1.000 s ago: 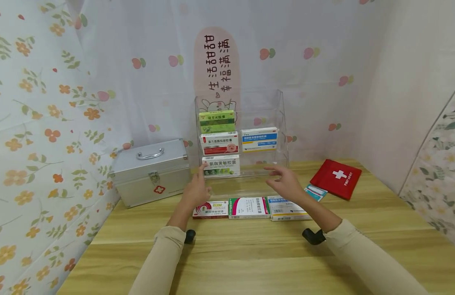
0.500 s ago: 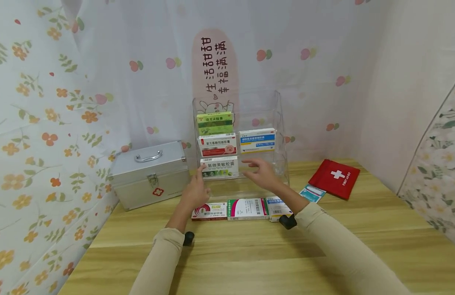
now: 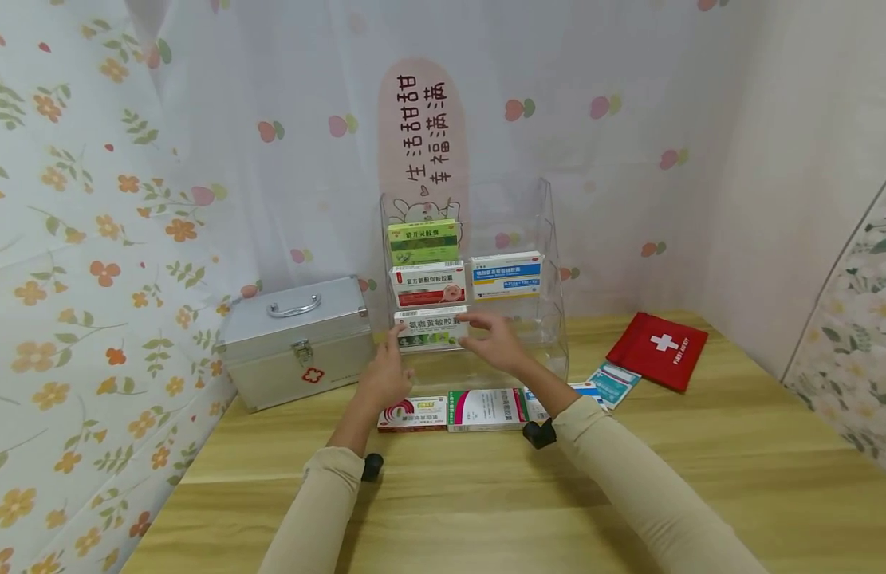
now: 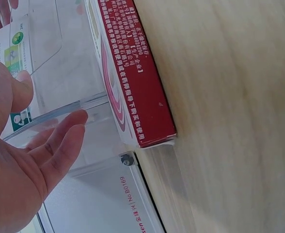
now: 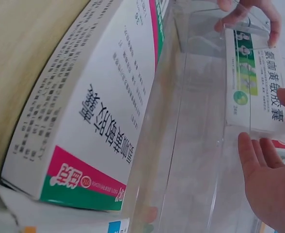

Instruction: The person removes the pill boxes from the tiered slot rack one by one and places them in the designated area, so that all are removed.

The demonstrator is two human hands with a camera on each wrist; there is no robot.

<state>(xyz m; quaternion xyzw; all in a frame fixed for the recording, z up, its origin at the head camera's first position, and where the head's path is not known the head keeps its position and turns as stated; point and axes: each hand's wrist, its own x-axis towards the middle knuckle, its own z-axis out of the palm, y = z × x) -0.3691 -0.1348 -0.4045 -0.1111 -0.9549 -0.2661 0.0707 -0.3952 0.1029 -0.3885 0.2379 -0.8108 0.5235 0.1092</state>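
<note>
A white-and-green medicine box [image 3: 430, 330] stands in the lowest visible tier of a clear acrylic rack [image 3: 550, 239]. My left hand [image 3: 385, 375] is at its left end, index finger extended to its front corner, the other fingers loosely bent below. My right hand [image 3: 491, 343] is at the opposite end; in the right wrist view its straight fingers [image 5: 251, 153] lie along the box's end and the thumb overlaps the front. Above stand a red-and-white box [image 3: 428, 285], a green box [image 3: 423, 241] and a blue-and-white box [image 3: 506, 276].
Before the rack, a red-and-white box [image 3: 412, 414], a green-and-pink-edged box [image 3: 487, 409] and a partly hidden blue-and-white box [image 3: 586, 390] lie in a row on the wooden table [image 3: 471, 494]. A silver case [image 3: 295, 343] stands left; a red first aid pouch [image 3: 658, 349] and teal packet [image 3: 615, 384] lie right.
My right hand has moved left from the rack's right side to the right end of the white-and-green box. My left hand has stayed at the box's left end.
</note>
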